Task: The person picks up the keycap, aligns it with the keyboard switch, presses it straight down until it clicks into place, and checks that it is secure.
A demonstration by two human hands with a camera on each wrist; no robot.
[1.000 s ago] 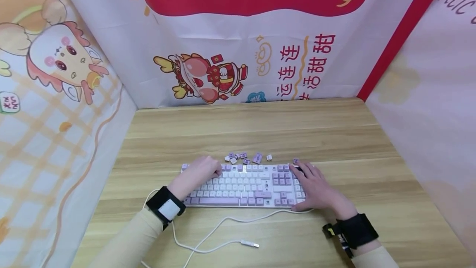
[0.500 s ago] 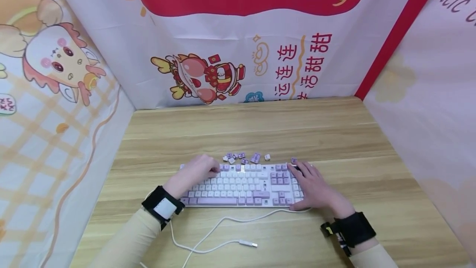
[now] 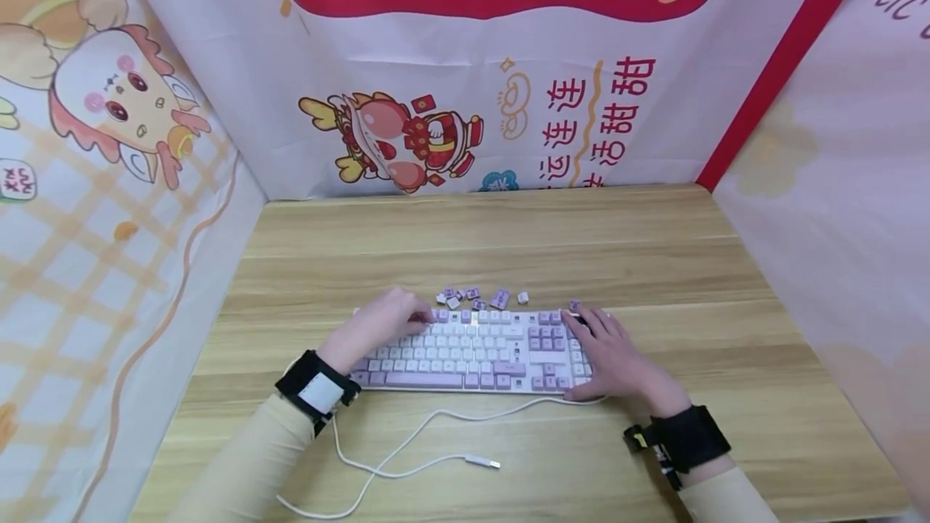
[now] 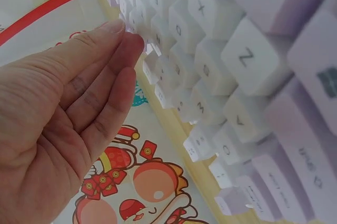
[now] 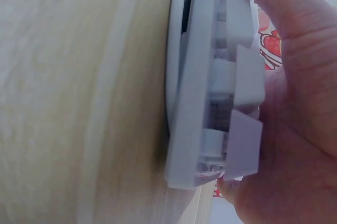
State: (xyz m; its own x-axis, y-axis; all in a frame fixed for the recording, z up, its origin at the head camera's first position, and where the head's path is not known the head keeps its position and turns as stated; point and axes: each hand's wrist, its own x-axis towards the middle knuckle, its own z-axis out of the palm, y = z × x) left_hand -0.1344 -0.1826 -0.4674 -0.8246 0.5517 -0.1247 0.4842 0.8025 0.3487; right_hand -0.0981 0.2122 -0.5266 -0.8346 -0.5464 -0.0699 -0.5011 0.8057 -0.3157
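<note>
A white and lilac keyboard (image 3: 429,380) lies flat on the wooden table. Over its upper left part is my left hand (image 3: 388,318), thumb and fingertips pinched together at a keycap by the upper rows. The left wrist view shows those fingertips (image 4: 118,34) meeting right beside the keys; the keycap is mostly hidden by them. My right hand (image 3: 610,355) grips the keyboard's right end, thumb at the near edge and fingers towards the far edge. In the right wrist view the palm arches over the lilac end keycap (image 5: 244,145). Some keyboard positions show bare switches.
Several loose keycaps (image 3: 500,299) lie behind the keyboard, with one lilac keycap (image 3: 575,305) by the right fingers. A white cable (image 3: 429,418) loops in front, ending in a USB plug (image 3: 483,462). Printed cloth walls (image 3: 407,55) enclose the table at the back and sides.
The head view shifts slightly. My left hand stays at the upper left keys with only a small change in finger pose; my right hand keeps its grip on the keyboard.
</note>
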